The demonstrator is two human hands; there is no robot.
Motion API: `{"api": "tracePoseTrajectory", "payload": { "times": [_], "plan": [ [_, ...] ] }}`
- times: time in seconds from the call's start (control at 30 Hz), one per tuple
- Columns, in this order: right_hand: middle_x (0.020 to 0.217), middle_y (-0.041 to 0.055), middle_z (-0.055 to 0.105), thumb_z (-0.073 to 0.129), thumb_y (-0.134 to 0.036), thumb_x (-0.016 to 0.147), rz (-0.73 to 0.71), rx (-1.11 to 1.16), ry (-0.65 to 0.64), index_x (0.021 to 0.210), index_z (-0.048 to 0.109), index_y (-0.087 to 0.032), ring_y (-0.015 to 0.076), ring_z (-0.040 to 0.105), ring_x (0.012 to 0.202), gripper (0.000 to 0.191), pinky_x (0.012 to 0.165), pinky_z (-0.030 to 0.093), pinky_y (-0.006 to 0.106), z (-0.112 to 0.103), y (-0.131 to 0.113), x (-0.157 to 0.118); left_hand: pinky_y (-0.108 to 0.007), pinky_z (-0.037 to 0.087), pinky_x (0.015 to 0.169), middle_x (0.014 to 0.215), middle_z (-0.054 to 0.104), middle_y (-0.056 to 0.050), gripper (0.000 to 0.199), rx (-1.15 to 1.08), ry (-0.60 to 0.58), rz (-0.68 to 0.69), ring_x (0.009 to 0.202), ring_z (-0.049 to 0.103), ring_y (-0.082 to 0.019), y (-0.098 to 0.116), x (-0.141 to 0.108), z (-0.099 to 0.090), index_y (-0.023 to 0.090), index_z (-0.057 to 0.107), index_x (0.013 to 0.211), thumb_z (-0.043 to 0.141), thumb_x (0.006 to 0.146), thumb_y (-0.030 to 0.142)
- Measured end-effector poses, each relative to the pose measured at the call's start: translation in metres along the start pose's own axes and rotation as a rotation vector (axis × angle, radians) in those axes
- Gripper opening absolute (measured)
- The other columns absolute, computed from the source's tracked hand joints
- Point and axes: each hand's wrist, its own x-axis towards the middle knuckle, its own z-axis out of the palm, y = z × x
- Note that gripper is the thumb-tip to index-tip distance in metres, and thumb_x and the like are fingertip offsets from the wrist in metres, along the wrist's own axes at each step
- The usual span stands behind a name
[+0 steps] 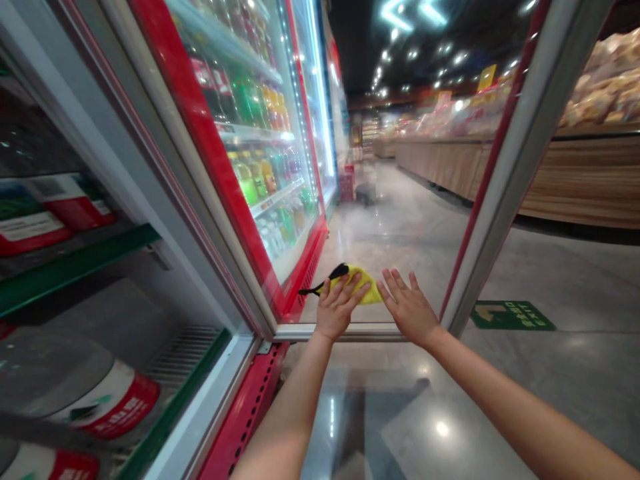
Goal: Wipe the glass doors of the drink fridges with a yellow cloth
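Note:
An open glass door [400, 227] with a grey frame and red inner edging stands in front of me. Low on its pane, my left hand [340, 303] lies flat with fingers spread, pressing a yellow cloth [367, 283] with black trim against the glass. Part of the cloth is hidden under the fingers. To the right of the cloth, my right hand [407, 303] is flat near the lower right of the pane, fingers apart and holding nothing. Both hands sit just above the door's bottom rail [367, 331].
On the left, the opened fridge has green-edged shelves [75, 267] with large water bottles [95, 387]. Lit drink coolers [265, 133] line the aisle beyond the glass. A wood-sided display counter [580, 177] runs along the right. A green exit sign [515, 315] marks the shiny floor.

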Motion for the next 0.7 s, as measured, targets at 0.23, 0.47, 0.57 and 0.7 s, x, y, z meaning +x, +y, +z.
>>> {"api": "tracePoseTrajectory", "payload": {
  "times": [0.23,0.47,0.57,0.7],
  "plan": [
    [0.163,0.0249,0.032,0.051,-0.003,0.087,0.021,-0.002,0.017,0.155,0.044,-0.013,0.0391,0.036,0.152,0.069,0.118,0.029,0.075,0.006,-0.003,-0.004,-0.062,0.003,0.129,0.172,0.015,-0.010,0.072,0.063,0.056,-0.375,0.159,-0.007,-0.029,-0.008,-0.024,-0.003,0.023,0.042,0.157,0.059,0.089,0.006],
    [0.161,0.0298,0.034,0.050,-0.001,0.085,0.116,0.022,0.048,0.158,0.037,-0.013,0.0472,0.038,0.148,0.075,0.110,0.027,0.084,-0.002,-0.020,0.009,-0.062,0.009,0.129,0.173,0.012,-0.006,0.072,0.074,-0.089,-0.565,0.159,-0.007,-0.028,-0.032,-0.027,-0.010,0.026,0.034,0.160,0.050,0.093,0.006],
    [0.163,0.0318,0.026,0.055,-0.007,0.086,0.137,0.045,0.049,0.154,0.044,-0.011,0.0519,0.031,0.150,0.068,0.109,0.028,0.084,-0.014,-0.031,0.017,-0.060,0.013,0.130,0.172,-0.007,-0.016,0.068,0.103,-0.115,-0.937,0.157,-0.012,-0.032,-0.033,-0.027,-0.015,0.012,0.021,0.163,0.043,0.099,0.012],
    [0.162,0.0362,0.019,0.059,-0.010,0.086,0.146,0.008,0.020,0.138,0.062,-0.006,0.0638,0.028,0.145,0.052,0.100,0.036,0.087,-0.027,-0.046,0.031,-0.052,0.019,0.131,0.169,-0.010,-0.025,0.062,0.114,-0.121,-1.005,0.155,-0.014,-0.034,-0.007,-0.040,-0.008,-0.001,0.022,0.160,0.038,0.103,0.018]
  ]
}}
